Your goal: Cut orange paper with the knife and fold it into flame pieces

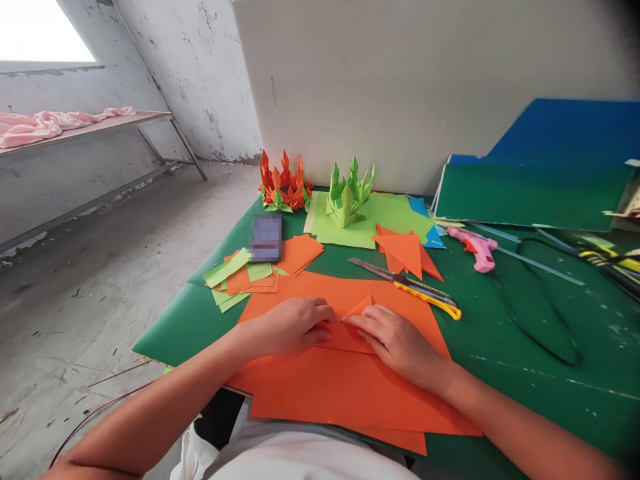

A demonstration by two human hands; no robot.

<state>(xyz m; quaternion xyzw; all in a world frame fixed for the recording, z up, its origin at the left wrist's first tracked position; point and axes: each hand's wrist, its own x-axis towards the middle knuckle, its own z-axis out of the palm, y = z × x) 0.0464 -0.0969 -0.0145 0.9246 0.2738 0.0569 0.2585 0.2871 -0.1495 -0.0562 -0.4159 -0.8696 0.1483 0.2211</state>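
Note:
A small folded piece of orange paper (361, 307) lies between my hands, over larger orange sheets (305, 387). My left hand (295, 325) has its fingers curled at the left side of the folded piece, thumb and forefinger close together. On its right side, my right hand (393, 337) presses with bent fingers and thumb. The hands partly cover the folded paper, and its orange blends with the sheets below. Just beyond my right hand lies a yellow utility knife (420, 293) with its blade out. Orange paper triangles (403, 250) sit behind the knife.
An orange paper crown (285, 180) and a green paper crown (346, 203) stand at the back of the green table (530, 293). Cut paper pieces (233, 280) lie by a blurred phone-like object (267, 238). At right are a pink glue gun (475, 248), its cord, and boards (530, 193).

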